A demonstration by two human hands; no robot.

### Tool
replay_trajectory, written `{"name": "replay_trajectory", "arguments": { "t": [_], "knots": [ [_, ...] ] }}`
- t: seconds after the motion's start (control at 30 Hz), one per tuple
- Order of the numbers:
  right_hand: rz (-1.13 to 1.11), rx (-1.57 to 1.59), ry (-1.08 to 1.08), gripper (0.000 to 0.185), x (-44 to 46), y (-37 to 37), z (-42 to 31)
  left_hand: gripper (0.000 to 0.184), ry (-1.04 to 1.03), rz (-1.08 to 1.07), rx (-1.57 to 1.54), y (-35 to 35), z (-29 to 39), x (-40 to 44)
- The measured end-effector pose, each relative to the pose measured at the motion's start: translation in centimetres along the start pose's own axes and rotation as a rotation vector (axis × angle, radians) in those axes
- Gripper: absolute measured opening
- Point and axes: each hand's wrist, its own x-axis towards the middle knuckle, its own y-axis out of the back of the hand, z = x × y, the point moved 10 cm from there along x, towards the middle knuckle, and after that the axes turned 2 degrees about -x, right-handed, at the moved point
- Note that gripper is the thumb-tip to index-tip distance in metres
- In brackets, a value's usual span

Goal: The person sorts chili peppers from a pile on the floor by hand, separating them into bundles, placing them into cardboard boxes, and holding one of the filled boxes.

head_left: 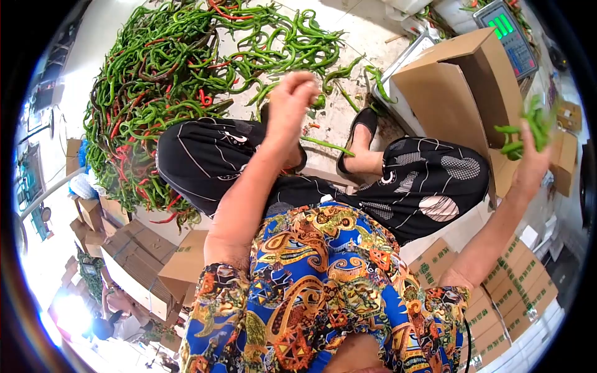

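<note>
My right hand [533, 158] is closed around a bunch of green chili peppers [536, 121], blurred by motion, beside the open cardboard box [438, 93]. My left hand [291, 102] is raised over the floor between the pepper heap and my feet, its fingers curled. A bit of green pepper [319, 101] shows by its fingertips; whether the hand holds it I cannot tell. A large heap of green and red chili peppers [149, 81] spreads at the upper left. One long green pepper [328, 146] lies near my shoe.
A scale [507, 37] with a lit green display stands behind the box. Flattened cartons [140, 255] are stacked at the lower left, and printed cartons [516, 286] at the lower right. Another person [118, 308] is at the far lower left. Loose peppers [379, 84] lie near my feet.
</note>
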Motion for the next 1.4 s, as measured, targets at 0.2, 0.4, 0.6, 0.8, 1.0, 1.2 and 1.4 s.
{"name": "replay_trajectory", "arguments": {
  "t": [0.2, 0.4, 0.6, 0.8, 1.0, 1.2, 1.4],
  "knots": [
    [-0.069, 0.098, 0.111, 0.039, -8.3, -5.5, -6.4, 0.024, -0.172, -0.093, 0.794, -3.5, -5.9, 6.7],
    [-0.504, 0.15, 0.067, 0.029, -15.8, -20.4, -4.8, 0.023, -0.37, 0.06, 1.184, -2.0, -6.8, 12.2],
    [-0.351, -0.212, 0.117, 0.046, -14.2, -30.7, 2.8, 0.017, -0.361, 0.234, 1.249, 2.5, -5.7, 19.6],
    [-0.312, -0.398, -0.102, 0.045, -12.0, -34.7, 9.2, 0.043, -0.361, 0.396, 1.264, 4.1, -4.3, 24.8],
    [-0.388, -0.373, 0.111, 0.022, -11.5, -36.9, 7.1, 0.033, -0.037, 0.325, 1.262, 6.7, -7.7, 31.5],
    [-0.643, 0.181, -0.376, 0.018, -15.6, -42.7, 9.5, 0.016, -0.45, 0.131, 1.161, 3.9, -3.5, 29.1],
    [-0.53, 0.947, -1.023, 0.012, -19.0, -45.5, 13.3, 0.061, -0.783, -0.418, 1.516, -3.4, -6.7, 25.2]
  ]
}}
